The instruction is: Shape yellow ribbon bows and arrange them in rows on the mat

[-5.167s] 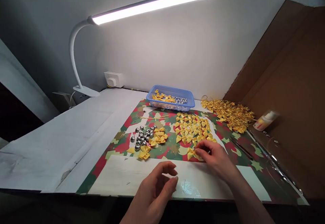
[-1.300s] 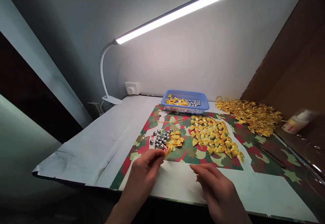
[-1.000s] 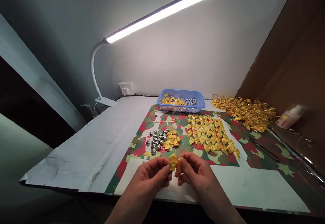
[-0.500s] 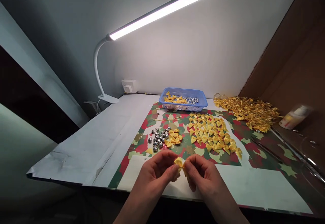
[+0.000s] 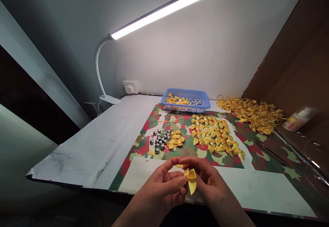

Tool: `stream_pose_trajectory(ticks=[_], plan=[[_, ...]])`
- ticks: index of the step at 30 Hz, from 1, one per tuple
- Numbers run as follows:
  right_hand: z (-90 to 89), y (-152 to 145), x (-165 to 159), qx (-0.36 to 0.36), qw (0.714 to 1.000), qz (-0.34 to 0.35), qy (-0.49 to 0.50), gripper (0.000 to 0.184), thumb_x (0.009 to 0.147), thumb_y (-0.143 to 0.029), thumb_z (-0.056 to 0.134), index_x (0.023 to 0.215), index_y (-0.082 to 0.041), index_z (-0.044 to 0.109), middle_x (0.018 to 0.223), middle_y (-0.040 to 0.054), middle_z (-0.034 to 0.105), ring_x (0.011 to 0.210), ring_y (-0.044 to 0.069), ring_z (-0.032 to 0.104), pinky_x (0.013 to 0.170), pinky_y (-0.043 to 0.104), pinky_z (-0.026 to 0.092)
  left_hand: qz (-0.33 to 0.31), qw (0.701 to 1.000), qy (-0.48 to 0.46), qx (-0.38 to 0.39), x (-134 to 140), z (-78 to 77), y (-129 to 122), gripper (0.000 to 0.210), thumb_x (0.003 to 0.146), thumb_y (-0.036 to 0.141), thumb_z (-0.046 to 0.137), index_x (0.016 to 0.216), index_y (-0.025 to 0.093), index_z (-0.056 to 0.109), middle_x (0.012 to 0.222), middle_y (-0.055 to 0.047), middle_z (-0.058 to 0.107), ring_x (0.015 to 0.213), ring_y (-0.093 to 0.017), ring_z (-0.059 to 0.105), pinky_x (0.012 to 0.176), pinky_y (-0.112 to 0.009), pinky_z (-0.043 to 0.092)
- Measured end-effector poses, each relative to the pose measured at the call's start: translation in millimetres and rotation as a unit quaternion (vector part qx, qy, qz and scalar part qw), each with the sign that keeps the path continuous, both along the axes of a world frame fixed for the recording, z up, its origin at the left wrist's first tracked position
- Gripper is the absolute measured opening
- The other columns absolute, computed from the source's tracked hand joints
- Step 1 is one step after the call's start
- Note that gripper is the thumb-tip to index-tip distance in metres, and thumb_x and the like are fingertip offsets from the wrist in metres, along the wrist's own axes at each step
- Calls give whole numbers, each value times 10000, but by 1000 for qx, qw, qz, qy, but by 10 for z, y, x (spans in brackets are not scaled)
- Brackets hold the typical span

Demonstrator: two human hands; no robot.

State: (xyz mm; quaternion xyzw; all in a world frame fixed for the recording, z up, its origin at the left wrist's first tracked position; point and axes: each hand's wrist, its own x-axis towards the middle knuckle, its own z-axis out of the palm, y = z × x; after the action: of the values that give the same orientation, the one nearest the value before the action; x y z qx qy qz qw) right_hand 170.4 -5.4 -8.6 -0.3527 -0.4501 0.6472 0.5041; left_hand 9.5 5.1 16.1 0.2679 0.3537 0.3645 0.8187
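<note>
A yellow ribbon bow (image 5: 190, 176) is held up near the table's front edge, its knot toward me and one tail hanging down. My left hand (image 5: 167, 184) pinches it at its left side between thumb and fingers. Closed around its right side is my right hand (image 5: 208, 177), with the index fingertip near the left one; its thumb tip is partly hidden behind the bow. Just beyond the hands lie silver jingle bells (image 5: 159, 142) and a small heap of yellow bows (image 5: 175, 140). Many more bows (image 5: 214, 134) are spread in rows to the right.
A blue basket (image 5: 185, 108) with bows and bells stands at the back. Gold twist ties (image 5: 169, 120) lie before it. To the right are a golden pile (image 5: 257, 114), a white bottle (image 5: 298, 119) and tweezers (image 5: 269, 151). A lamp (image 5: 99, 62) arches overhead.
The bow has turned and shifted slightly right and down, so its knot and a tail now face me. My hands have drawn closer together around it. The items on the table have not moved.
</note>
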Motion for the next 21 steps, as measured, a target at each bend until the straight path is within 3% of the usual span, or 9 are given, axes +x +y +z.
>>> stream_pose_trajectory(ticks=[2, 4, 8, 11, 15, 19, 21], plan=[[44, 11, 20, 20, 1000, 11, -6, 190, 864, -402, 685, 831, -215, 694, 887, -9, 568, 828, 138, 521, 732, 225, 411, -13, 1000, -4, -6, 10, -31, -4, 340, 778, 161, 803, 1081, 174, 649, 699, 11, 619, 574, -53, 531, 583, -158, 451], [70, 9, 48, 32, 999, 9, -36, 272, 885, -418, 648, 739, -189, 622, 827, -16, 533, 777, 132, 488, 708, 229, 391, -10, 1000, 22, 12, 14, -40, -10, 296, 800, 227, 792, 1054, 175, 650, 701, 14, 612, 606, -70, 543, 593, -169, 456], [76, -35, 103, 26, 982, -20, -186, 361, 933, -502, 534, 755, -189, 553, 712, -33, 478, 664, 126, 404, 597, 245, 329, 43, 988, 118, 93, -6, 2, -29, 280, 843, 448, 703, 921, 180, 683, 837, -14, 643, 757, -134, 583, 688, -235, 508], [85, -67, 127, 21, 968, -37, -247, 379, 948, -516, 494, 745, -197, 523, 662, -47, 451, 625, 123, 381, 563, 252, 308, 46, 967, 176, 178, -30, 22, -57, 298, 842, 494, 677, 934, 211, 688, 826, -6, 649, 785, -167, 591, 715, -271, 514], [108, -72, 129, 23, 968, -26, -249, 334, 940, -491, 527, 783, -197, 547, 667, -50, 464, 622, 119, 395, 549, 249, 304, 27, 950, 205, 236, -14, 9, -105, 249, 849, 378, 712, 1075, 290, 655, 810, 21, 670, 770, -162, 585, 722, -263, 483], [116, -90, 118, 6, 982, -27, -189, 322, 937, -515, 528, 859, -205, 567, 683, -52, 462, 633, 116, 399, 557, 241, 310, 11, 949, 198, 245, 23, 40, -118, 83, 866, 320, 695, 885, 249, 734, 755, 22, 655, 717, -145, 561, 703, -240, 477], [109, -121, 114, -3, 989, -34, -141, 321, 932, -541, 522, 937, -224, 567, 705, -52, 485, 638, 115, 411, 573, 239, 321, 4, 948, 200, 248, 32, 69, -112, 136, 870, 318, 686, 802, 219, 750, 740, 12, 648, 706, -145, 548, 694, -235, 475]])
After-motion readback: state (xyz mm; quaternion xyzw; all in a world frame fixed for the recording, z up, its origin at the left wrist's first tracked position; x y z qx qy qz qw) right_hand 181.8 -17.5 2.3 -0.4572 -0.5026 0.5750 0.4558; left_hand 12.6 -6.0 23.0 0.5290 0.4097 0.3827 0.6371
